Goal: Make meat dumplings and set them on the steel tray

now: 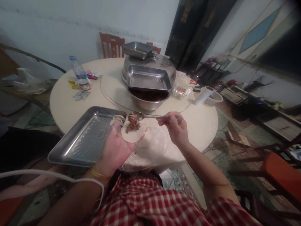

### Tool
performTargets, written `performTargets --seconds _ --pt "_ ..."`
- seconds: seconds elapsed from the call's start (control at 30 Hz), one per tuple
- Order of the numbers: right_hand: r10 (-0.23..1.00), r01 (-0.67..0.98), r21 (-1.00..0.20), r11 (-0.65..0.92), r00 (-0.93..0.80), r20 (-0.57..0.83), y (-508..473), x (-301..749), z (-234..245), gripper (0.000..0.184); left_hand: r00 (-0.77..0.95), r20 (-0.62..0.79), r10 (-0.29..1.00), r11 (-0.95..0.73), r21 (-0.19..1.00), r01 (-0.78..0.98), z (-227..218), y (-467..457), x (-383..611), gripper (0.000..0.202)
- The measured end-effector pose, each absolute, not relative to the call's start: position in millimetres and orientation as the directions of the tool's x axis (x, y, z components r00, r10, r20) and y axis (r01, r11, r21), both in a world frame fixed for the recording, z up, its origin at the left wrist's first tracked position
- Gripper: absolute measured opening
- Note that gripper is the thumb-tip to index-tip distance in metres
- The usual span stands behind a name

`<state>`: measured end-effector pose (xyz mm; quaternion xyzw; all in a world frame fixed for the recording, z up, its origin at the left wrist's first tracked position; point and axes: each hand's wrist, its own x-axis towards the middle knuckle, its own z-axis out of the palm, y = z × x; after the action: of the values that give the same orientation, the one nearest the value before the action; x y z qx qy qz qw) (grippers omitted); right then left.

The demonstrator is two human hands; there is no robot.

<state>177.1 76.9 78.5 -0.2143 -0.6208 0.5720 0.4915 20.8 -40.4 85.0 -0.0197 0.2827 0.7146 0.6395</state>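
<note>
My left hand point(115, 147) lies palm up with a round white dumpling wrapper point(134, 135) on its fingers. A heap of dark meat filling point(132, 123) sits on the wrapper. My right hand point(175, 127) grips the handle of a metal spoon point(147, 116), whose bowl rests over the filling. One folded dumpling point(118, 119) lies at the far corner of the steel tray point(84, 138) to the left. A steel bowl of filling point(147, 98) stands just beyond the spoon.
A round cream table point(202, 122) carries stacked steel trays and a domed lid point(150, 67), a water bottle point(78, 71), a small jar point(84, 84) and a white basket with a cup point(209, 95). A plastic bag point(157, 147) lies under my hands. Wooden chairs stand behind and to the right.
</note>
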Motion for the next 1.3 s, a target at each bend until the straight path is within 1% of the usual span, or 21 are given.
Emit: performTargets --seconds 0.1,0.17,0.3,0.37,0.53,0.67,0.8,0.9,0.97,1.03,1.13,1.23,1.3 --pt "0.846 -0.264 -0.938 0.224 -0.424 0.322 78 175 81 0.032 -0.182 -0.395 0.900 -0.019 0.383 -0.924 85 -39 20 0.051" --pt "0.843 -0.249 -0.942 0.227 -0.433 0.318 78 175 81 0.033 -0.192 -0.398 0.897 -0.031 0.377 -0.926 84 -38 19 0.048" --pt "0.819 -0.196 -0.930 0.311 -0.441 0.367 78 174 78 0.032 -0.211 -0.373 0.903 -0.051 0.394 -0.918 78 -35 18 0.036" --pt "0.818 -0.183 -0.928 0.324 -0.438 0.372 78 173 78 0.030 -0.225 -0.355 0.908 -0.057 0.426 -0.903 73 -34 19 0.028" --pt "0.833 -0.181 -0.941 0.287 -0.438 0.338 77 169 83 0.031 -0.304 -0.344 0.889 -0.083 0.530 -0.844 64 -31 22 0.015" --pt "0.854 -0.149 -0.966 0.213 -0.451 0.258 78 166 82 0.036 -0.340 -0.360 0.869 -0.084 0.570 -0.818 59 -26 22 0.012" --pt "0.872 -0.146 -0.986 0.074 -0.471 0.135 87 163 78 0.039 -0.364 -0.395 0.844 -0.054 0.612 -0.789 55 -25 22 0.011" --pt "0.881 -0.144 -0.988 -0.054 -0.473 0.021 96 161 78 0.038 -0.369 -0.394 0.842 -0.052 0.621 -0.782 52 -27 23 0.011" --pt "0.882 -0.152 -0.983 -0.104 -0.470 -0.021 101 159 79 0.035 -0.359 -0.394 0.846 -0.041 0.624 -0.780 50 -28 23 0.010" --pt "0.884 -0.161 -0.979 -0.124 -0.467 -0.035 105 157 81 0.033 -0.335 -0.406 0.850 -0.018 0.614 -0.789 48 -28 23 0.008" --pt "0.887 -0.172 -0.978 -0.119 -0.460 -0.027 106 157 82 0.034 -0.293 -0.453 0.842 0.002 0.545 -0.839 52 -28 21 0.008" --pt "0.894 -0.178 -0.981 -0.075 -0.448 0.013 107 158 83 0.035 -0.250 -0.503 0.827 0.011 0.459 -0.889 62 -27 17 0.021" --pt "0.896 -0.183 -0.983 -0.029 -0.440 0.056 106 160 85 0.035 -0.230 -0.509 0.830 0.002 0.416 -0.909 69 -27 15 0.030"
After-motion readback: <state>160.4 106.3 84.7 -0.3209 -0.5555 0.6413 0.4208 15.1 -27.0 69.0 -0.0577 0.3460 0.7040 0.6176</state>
